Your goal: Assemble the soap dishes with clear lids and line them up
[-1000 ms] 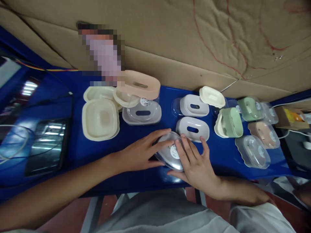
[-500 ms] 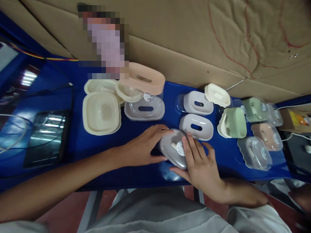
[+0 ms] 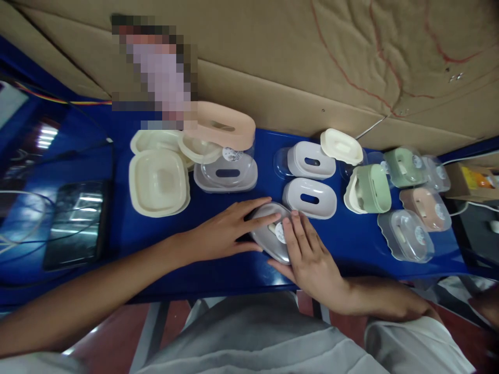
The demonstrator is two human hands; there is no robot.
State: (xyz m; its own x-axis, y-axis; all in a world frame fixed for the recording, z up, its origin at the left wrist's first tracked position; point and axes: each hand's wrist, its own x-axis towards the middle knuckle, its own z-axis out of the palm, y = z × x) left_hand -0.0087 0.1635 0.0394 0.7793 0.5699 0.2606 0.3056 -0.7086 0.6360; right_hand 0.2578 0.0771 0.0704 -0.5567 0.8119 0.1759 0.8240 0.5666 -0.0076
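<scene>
Head view: your left hand (image 3: 224, 234), fingers spread, and right hand (image 3: 314, 259), fingers close together, hold the box (image 3: 270, 240) near the worktop's (image 3: 354, 244) front edge. It looks light, stiff and slippery; hold its sides gently.

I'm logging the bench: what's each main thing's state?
Clear-topped oval plastic container: held by left hand and right hand.
Peach oval plastic piece: slot up, stacked.
Cream square plastic tray: open side up.
Pale grey oval plastic piece nearest right hand: slot up.
Black glossy rectangular slab: lying flat.
</scene>
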